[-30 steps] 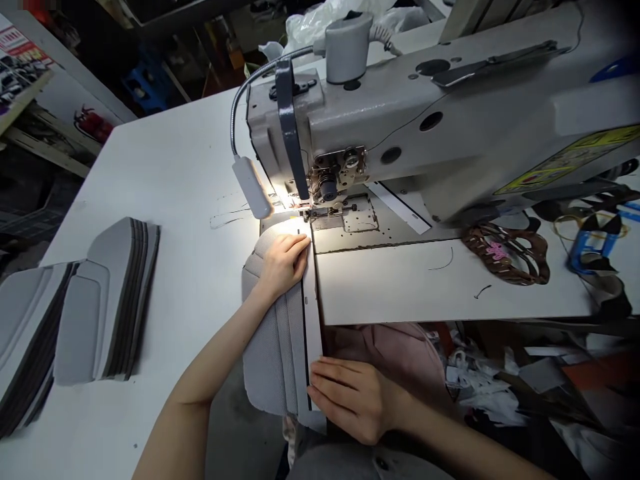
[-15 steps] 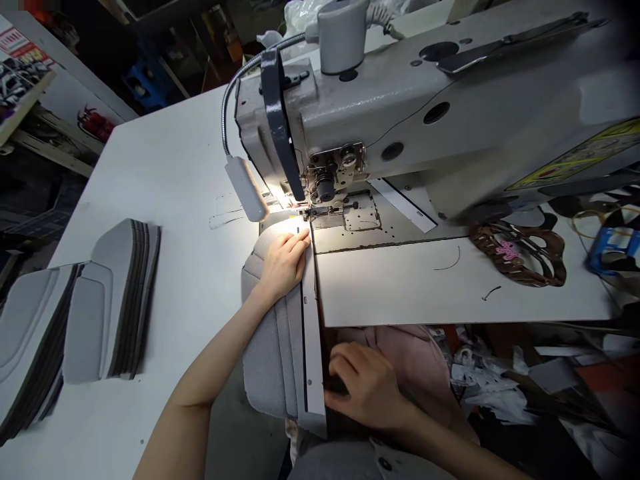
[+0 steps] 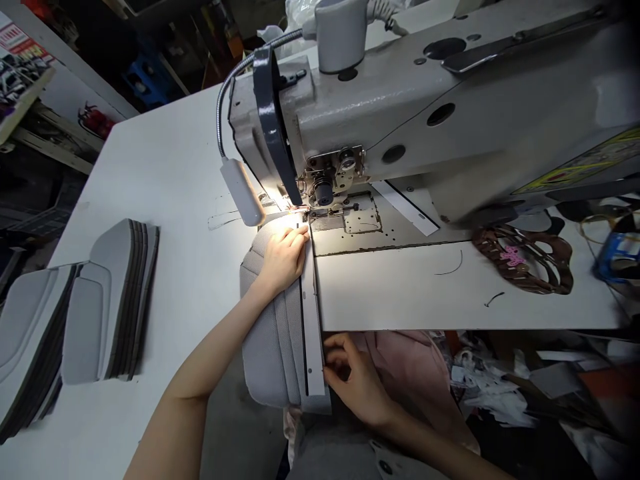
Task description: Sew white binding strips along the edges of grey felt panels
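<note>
A grey padded fabric panel (image 3: 270, 360) with stitched seams hangs over the table's front edge. A long white strip (image 3: 312, 320) with a black line and small holes lies along its right side. My left hand (image 3: 284, 260) lies flat on the panel and strip, fingertips just before the presser foot (image 3: 306, 216) of the sewing machine (image 3: 400, 113). My right hand (image 3: 357, 380) is lower down, fingers curled, thumb and forefinger at the right edge of the strip and panel. What its other fingers touch is hidden.
Two stacks of similar grey panels (image 3: 107, 320) stand on the white table (image 3: 195, 167) at left. A lit lamp (image 3: 243, 192) hangs beside the needle. Another white strip (image 3: 407, 208) lies on the machine bed. A brown hair clip (image 3: 523, 260) and thread bits lie at right.
The panel and strip have shifted slightly toward the machine. My right hand has moved up a little and its fingers have come to the strip's edge. My left hand stays nearly in place.
</note>
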`<state>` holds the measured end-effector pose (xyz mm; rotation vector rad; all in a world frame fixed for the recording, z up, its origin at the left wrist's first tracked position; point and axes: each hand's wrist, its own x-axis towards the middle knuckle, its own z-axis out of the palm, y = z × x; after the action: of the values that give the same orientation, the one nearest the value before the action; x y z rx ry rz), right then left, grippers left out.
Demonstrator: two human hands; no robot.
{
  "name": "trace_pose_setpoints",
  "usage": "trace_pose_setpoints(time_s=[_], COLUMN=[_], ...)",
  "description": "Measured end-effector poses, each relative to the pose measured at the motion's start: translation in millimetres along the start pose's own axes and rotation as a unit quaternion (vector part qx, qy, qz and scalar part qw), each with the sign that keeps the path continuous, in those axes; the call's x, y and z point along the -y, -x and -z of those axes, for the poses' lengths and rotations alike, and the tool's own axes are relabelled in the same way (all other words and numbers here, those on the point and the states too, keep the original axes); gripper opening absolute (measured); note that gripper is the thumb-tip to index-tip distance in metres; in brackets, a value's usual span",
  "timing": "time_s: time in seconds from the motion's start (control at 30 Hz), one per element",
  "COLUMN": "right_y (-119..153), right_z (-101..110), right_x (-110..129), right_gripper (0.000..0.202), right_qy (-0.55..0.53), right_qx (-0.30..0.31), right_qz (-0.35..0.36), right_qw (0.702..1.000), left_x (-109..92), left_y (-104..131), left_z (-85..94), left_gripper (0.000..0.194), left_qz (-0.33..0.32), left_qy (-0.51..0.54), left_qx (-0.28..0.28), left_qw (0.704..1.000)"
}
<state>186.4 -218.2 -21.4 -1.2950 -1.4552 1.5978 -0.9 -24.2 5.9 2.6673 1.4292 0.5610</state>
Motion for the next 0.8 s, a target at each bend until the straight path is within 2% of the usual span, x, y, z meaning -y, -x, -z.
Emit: trace_pose_setpoints(time_s=[0.07,0.13,0.27,0.37,0.57,0.7,0.8], right_y=[1.9,2.6,-1.5,-8.8,-28.1,-41.8,-51.0], right_z=[0.0,0.4,0.6,0.8,6.7,11.3,13.5], right_x=[2.7,5.0,6.9,8.7,27.7,44.2,52.9], right_gripper=[0.050,0.062,0.071,0.068,0.063,0.065,0.066], right_qy=[0.061,0.108,0.152,0.197,0.268,0.279,0.282], right_qx=[-0.014,-0.018,-0.031,-0.043,-0.025,0.027,0.040], right_qz=[0.054,0.104,0.141,0.153,0.115,0.058,0.027], right_qw=[0.997,0.989,0.978,0.968,0.956,0.958,0.958], left_x=[3.1,4.8,0.6,-9.4,-29.8,-32.5,-30.5], left_y=[-3.8,-6.9,-6.1,3.2,28.5,35.3,34.7], left_z=[-0.9,-0.9,2.9,7.1,10.9,10.4,10.4], left_gripper=[0.026,0.026,0.024,0.025,0.028,0.031,0.031], left_qz=[-0.001,0.000,-0.001,-0.008,-0.014,-0.011,-0.011], left_qy=[0.001,-0.004,-0.021,-0.024,-0.015,0.000,0.013], left_qx=[-0.002,-0.006,0.002,0.000,-0.040,-0.043,-0.045], left_qw=[1.000,1.000,1.000,1.000,0.999,0.999,0.999])
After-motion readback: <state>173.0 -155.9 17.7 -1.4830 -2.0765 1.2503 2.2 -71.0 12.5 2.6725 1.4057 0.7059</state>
